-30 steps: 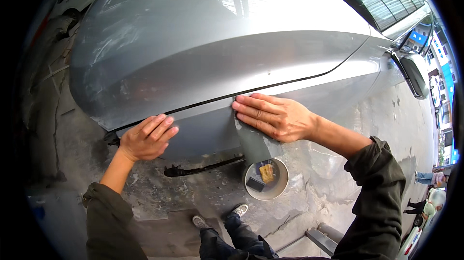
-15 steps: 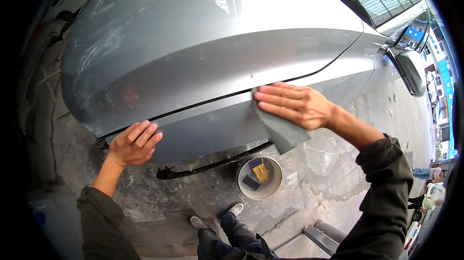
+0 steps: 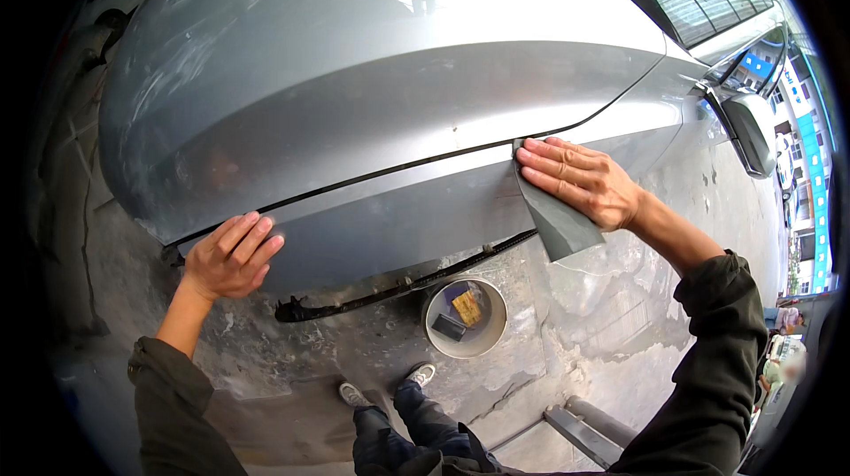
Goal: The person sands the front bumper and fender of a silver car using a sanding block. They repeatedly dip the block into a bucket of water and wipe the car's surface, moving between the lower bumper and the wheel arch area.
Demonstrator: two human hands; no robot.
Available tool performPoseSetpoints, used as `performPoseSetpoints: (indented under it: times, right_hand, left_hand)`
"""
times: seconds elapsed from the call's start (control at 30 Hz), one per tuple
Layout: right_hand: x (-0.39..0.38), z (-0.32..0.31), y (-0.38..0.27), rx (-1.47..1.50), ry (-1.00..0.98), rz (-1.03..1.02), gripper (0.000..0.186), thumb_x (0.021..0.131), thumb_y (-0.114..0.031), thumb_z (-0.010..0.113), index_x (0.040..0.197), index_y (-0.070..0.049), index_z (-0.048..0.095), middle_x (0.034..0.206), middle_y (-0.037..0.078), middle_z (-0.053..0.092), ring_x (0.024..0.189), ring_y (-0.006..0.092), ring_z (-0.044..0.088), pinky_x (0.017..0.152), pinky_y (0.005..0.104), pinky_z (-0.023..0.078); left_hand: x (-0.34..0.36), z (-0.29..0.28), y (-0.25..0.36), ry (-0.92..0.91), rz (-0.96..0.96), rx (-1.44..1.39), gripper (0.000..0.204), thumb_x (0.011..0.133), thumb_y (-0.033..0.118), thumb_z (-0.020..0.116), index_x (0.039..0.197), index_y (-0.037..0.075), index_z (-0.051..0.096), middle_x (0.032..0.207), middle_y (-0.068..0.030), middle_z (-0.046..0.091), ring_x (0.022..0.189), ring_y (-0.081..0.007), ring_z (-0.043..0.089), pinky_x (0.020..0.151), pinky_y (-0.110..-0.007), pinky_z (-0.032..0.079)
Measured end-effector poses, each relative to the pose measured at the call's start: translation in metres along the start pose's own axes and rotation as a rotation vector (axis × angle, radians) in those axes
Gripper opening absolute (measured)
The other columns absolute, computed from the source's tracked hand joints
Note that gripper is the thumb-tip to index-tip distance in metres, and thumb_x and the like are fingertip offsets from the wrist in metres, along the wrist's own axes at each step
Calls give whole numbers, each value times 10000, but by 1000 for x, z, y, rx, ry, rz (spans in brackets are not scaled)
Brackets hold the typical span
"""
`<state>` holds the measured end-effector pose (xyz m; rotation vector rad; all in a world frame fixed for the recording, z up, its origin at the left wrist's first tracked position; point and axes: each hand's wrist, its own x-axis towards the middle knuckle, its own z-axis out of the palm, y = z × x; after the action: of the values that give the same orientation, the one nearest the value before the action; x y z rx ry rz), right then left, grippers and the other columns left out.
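A silver-grey car fender [image 3: 398, 224] runs across in front of me, below the dark gap that separates it from the hood [image 3: 345, 113]. My right hand [image 3: 580, 184] presses a grey sheet of sandpaper [image 3: 560, 226] onto the fender's upper edge, close to the gap. Its fingers lie flat and together over the sheet, and the sheet's loose end hangs down past the palm. At the fender's left end my left hand [image 3: 228, 256] rests on the surface with bent, slightly parted fingers and nothing seen in it.
Below the fender a round bucket [image 3: 492, 336] on the concrete floor holds a yellow block and dark pieces. A black trim strip [image 3: 390, 292] runs along the fender's lower edge. The side mirror [image 3: 751, 135] juts out at right. Metal bars [image 3: 584, 432] lie near my feet.
My right hand has slid to the right along the fender's edge, taking the sandpaper with it. The left hand stays at the fender's left end; the whole view has shifted slightly.
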<state>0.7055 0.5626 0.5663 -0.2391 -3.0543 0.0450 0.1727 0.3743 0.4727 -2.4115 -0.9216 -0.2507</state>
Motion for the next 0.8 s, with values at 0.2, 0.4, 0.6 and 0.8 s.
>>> performPoseSetpoints:
  times: [0.2,0.4,0.6,0.8]
  right_hand:
    - [106,39,-50,54,81,-193,540,1012,-132,400,1530,14,442,1616,200,412,1516,280,389,1294,432,271]
    - [174,65,-75,76,151,-277,569,984,-177,461,1522,8,457,1631,188,396,1509,278,403,1270,432,320]
    - [131,39,-60,9,29,-163,509,1047,-123,346,1535,-21,444,1626,175,406,1526,280,366,1287,446,281]
    - [205,55,-103,12,138,-228,525,996,-137,503,1500,10,484,1599,169,453,1484,274,441,1261,433,344]
  left_hand:
    - [11,-2,1,39,1,-18,561,912,250,585,1469,180,578,1488,-23,526,1384,-229,483,1149,-361,481]
    - [13,4,8,46,-61,-66,614,863,275,679,1463,187,585,1495,2,539,1389,-205,476,1166,-344,475]
    - [1,-3,8,107,-135,-30,516,905,258,647,1419,227,627,1467,19,567,1364,-188,500,1158,-338,477]
    - [2,10,13,169,-145,-40,456,969,273,619,1423,242,637,1414,-4,549,1323,-180,486,1107,-310,516]
